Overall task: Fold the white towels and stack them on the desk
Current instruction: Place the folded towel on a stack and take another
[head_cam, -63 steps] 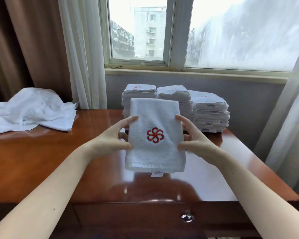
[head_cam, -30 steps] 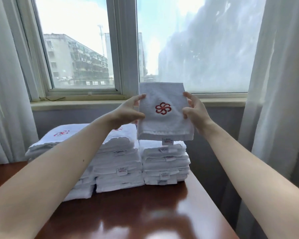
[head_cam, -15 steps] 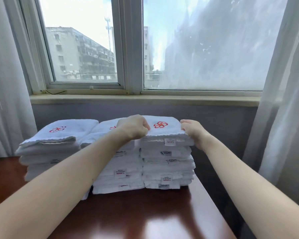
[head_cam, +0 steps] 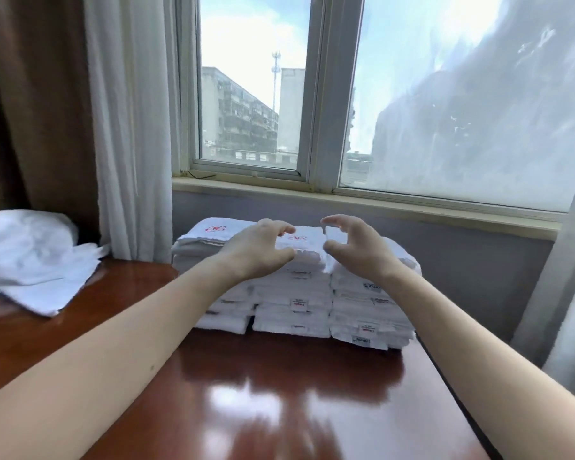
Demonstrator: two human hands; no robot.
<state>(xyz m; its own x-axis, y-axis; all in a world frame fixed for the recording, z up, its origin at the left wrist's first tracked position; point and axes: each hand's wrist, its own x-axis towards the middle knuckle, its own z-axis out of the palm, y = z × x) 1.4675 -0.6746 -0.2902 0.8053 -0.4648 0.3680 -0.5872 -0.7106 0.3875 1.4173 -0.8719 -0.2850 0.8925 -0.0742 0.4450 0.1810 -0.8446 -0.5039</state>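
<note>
Left hand (head_cam: pixel 259 251) and right hand (head_cam: pixel 357 249) hover empty, fingers loosely curved, just above folded towel stacks (head_cam: pixel 292 303) on the desk (head_cam: pixel 279 393); unfolded towels (head_cam: pixel 30 260) lie left.

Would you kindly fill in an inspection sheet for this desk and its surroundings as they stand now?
Surface: glossy reddish-brown wooden desk, reflecting the window light.
Job's things: three stacks of folded white towels side by side at the desk's far edge, red emblems on two tops; heap of unfolded white towels at the far left.
Clutter: nothing seen.
Grips: left hand and right hand raised in front of the stacks, fingers loosely curved, holding nothing.
Cables: nothing seen on the desk; thin dark strand on the sill, nature unclear.
Surroundings: window behind, white sheer curtain and brown curtain to the left, buildings outside.
</note>
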